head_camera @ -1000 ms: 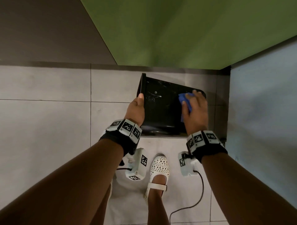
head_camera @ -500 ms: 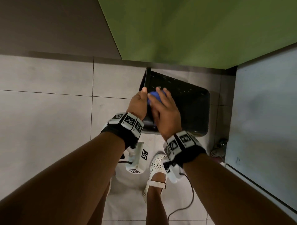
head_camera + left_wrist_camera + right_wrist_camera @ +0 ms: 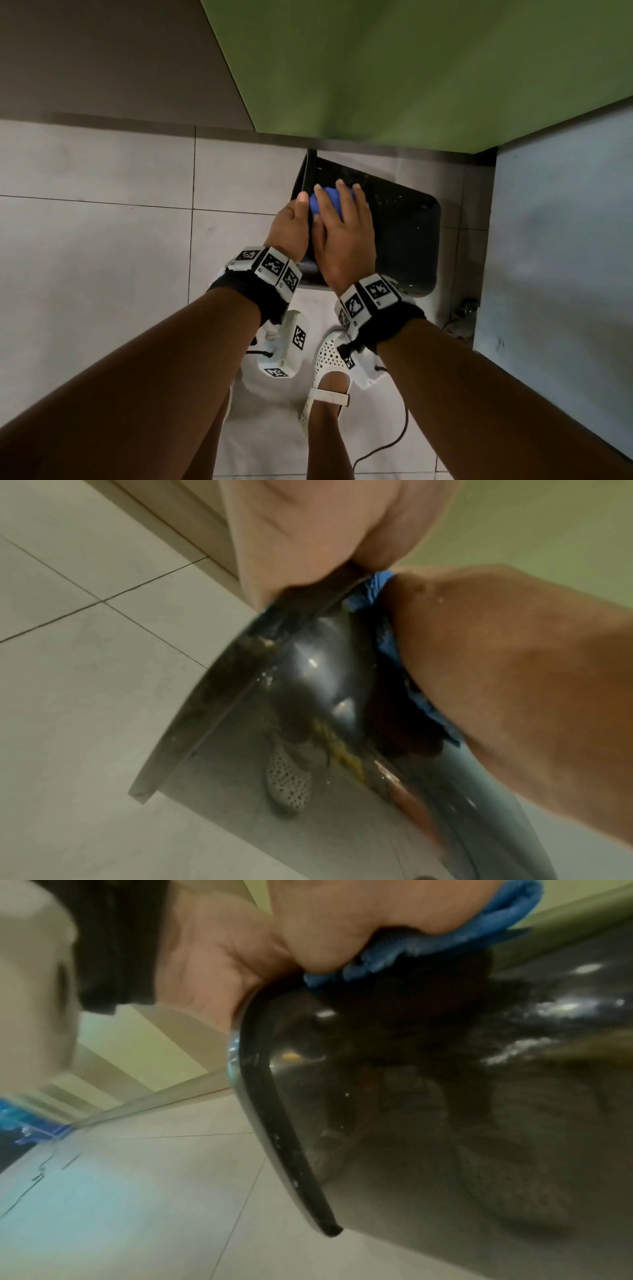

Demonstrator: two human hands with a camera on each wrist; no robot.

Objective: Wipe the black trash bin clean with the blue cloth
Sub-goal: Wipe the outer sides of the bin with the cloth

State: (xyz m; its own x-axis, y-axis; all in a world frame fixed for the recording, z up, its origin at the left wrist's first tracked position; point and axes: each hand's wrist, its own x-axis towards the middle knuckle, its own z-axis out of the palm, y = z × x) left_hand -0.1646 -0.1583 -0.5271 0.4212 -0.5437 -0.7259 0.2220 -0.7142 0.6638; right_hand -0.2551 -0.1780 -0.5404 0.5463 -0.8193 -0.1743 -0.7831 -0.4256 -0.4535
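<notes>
nearest to you, your two forearms reach forward and down, each with a black wrist band [image 3: 387, 318] that carries white blocks with printed square markers. below them your foot in a white perforated shoe [image 3: 329, 363] stands on the pale tiled floor [image 3: 102, 240], and a thin black cable [image 3: 394, 442] lies on the tiles beside it.

a little further, your left hand [image 3: 291, 226] holds the left rim of the black trash bin [image 3: 404, 240]. its thumb lies along the top of the edge, and in the left wrist view the rim sits pinched between thumb and palm, so this hand is clamped on the bin. your right hand [image 3: 342, 236] is just beside it, almost touching it. it lies over the blue cloth [image 3: 325, 202] with the fingers [image 3: 356, 192] curved around the bunched cloth and presses it on the bin surface close to the rim; the right wrist view shows the cloth squeezed between your fingers and the glossy black wall, so this hand is closed on the cloth.

the bin is tilted, its dark shiny surface turned up to you, with small light specks on it. it stands on the floor in a corner, between the green wall [image 3: 411, 68] behind it and a pale blue panel [image 3: 565, 222] at your right. far left, a dark brown surface [image 3: 102, 51] meets the floor.
</notes>
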